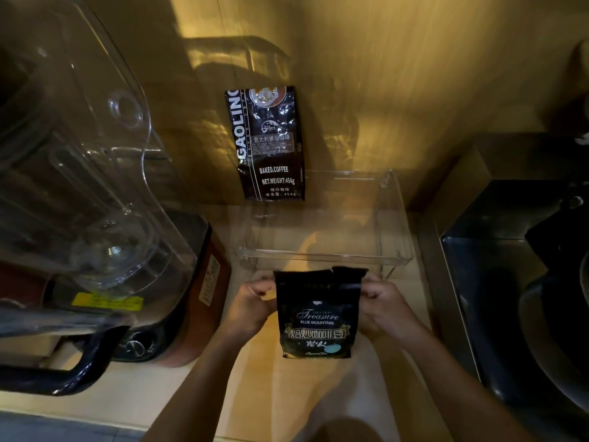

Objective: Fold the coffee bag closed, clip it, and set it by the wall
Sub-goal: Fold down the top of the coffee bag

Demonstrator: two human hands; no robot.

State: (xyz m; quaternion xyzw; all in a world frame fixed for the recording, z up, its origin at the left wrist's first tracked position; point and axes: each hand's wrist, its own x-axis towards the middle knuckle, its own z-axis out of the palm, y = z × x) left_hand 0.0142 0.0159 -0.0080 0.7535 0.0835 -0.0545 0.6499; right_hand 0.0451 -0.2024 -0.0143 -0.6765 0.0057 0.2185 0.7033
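A black coffee bag (317,317) labelled "Treasure Blue Mountain" stands upright on the wooden counter, low in the middle of the view. Its torn top edge is open and uneven. My left hand (251,306) grips the bag's upper left side. On the upper right side my right hand (384,309) holds it, fingers curled around the edge. No clip is visible.
A second black coffee bag (269,145) leans upright against the wooden wall (414,74). A clear plastic tray (325,258) lies between it and my hands. A blender with a clear jar (79,161) fills the left. A dark sink area (516,282) lies to the right.
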